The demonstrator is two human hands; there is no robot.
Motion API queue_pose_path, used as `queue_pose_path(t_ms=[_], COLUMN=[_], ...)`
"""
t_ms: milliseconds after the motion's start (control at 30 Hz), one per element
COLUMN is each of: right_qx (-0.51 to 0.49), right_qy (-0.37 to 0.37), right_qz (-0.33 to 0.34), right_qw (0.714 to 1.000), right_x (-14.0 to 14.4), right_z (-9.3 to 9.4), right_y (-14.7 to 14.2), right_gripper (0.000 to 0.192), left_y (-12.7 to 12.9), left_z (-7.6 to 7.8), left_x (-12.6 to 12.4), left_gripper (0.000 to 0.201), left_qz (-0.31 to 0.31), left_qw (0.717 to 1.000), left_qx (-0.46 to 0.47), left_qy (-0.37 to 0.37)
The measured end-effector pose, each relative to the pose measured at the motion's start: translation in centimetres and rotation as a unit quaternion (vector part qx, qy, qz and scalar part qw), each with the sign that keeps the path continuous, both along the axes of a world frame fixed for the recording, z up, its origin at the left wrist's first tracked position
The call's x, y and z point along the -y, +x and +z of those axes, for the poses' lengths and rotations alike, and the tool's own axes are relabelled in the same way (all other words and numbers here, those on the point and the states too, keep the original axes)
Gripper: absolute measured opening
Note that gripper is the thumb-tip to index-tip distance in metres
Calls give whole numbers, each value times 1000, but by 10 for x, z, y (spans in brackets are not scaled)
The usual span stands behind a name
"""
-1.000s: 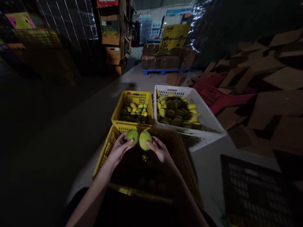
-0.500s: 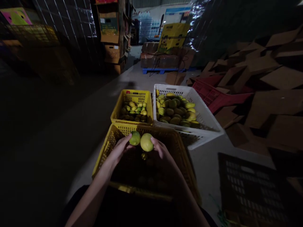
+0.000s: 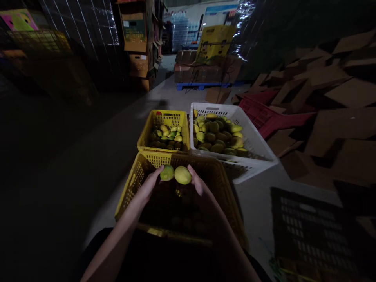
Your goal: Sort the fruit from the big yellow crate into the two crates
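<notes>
My left hand (image 3: 152,180) grips a green lemon (image 3: 167,172), its thumb along the near upper side. In my right hand (image 3: 196,181) is a paler yellow-green lemon (image 3: 182,175), lying lengthwise from side to side. The two fruits are held close together, above the near yellow crate (image 3: 131,186). Deep shadow fills that crate; a few round fruits show dimly at its bottom. Just beyond it stands a smaller-looking yellow crate (image 3: 142,135) with several green and yellow lemons (image 3: 173,134). A white crate (image 3: 255,149) to its right holds many greenish-yellow fruits (image 3: 216,137).
Flattened cardboard boxes (image 3: 337,129) pile up at the right, around a red crate (image 3: 261,113). A dark slotted crate (image 3: 311,227) lies at the lower right. Behind, a yellow box (image 3: 216,43) sits on goods over a blue pallet (image 3: 190,85); stacked cartons (image 3: 138,64) stand left of it.
The yellow-green lemon has turned in my right hand, from a rounder end-on view to its longer side. The green lemon has rotated slightly in my left hand. Both hands stay nearly in place.
</notes>
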State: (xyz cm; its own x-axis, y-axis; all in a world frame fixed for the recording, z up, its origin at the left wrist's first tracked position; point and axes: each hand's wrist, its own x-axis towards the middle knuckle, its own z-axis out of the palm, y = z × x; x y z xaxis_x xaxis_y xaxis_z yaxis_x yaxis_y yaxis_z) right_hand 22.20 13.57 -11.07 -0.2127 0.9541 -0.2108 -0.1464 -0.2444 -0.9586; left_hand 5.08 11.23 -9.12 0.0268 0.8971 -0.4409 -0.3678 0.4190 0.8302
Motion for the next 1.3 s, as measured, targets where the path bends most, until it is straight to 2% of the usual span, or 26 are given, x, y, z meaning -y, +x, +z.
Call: queue_pose_path(t_ms=[100,200,300,433,567,767,867,933,1033,1133,1200,1300], right_qx=[-33,-39,-28,-4,-4,-3,-8,-12,26,115,145,137], right_qy=[-96,-124,-85,-38,-45,-42,-6,25,75,165,230,290], right_qz=[30,-7,-41,-64,-73,-57,-86,-124,-164,-182,-192,-193], right_qw=[994,991,995,997,996,998,996,992,983,963,943,927], right_x=[0,1,1,-1,-2,1,0,-1,-4,-5,-4,-1], right_z=[6,12,12,7,4,6,10,11,6,0,-1,2], right_y=[-3,-4,-4,-5,-8,-9,-11,-13,-15,-14,-14,-14], right_gripper=[56,53,50,50,47,49,48,53,68,61,54,51], left_y=[0,0,1,0,-1,-3,-3,-4,-6,-8,-8,-6], left_z=[2,4,6,6,2,3,5,5,3,0,-1,-2], left_x=[1,2,3,4,4,4,4,3,3,4,6,7], left_gripper=[48,45,47,46,45,44,48,49,56,55,54,53], left_qz=[7,14,23,19,12,21,24,45,87,98,100,93], left_qw=[1000,996,990,993,996,996,994,985,942,894,879,874], left_qx=[-18,-76,-124,-90,-51,-47,-70,-113,-228,-329,-348,-338], left_qy=[12,49,70,72,73,76,80,123,229,288,309,336])
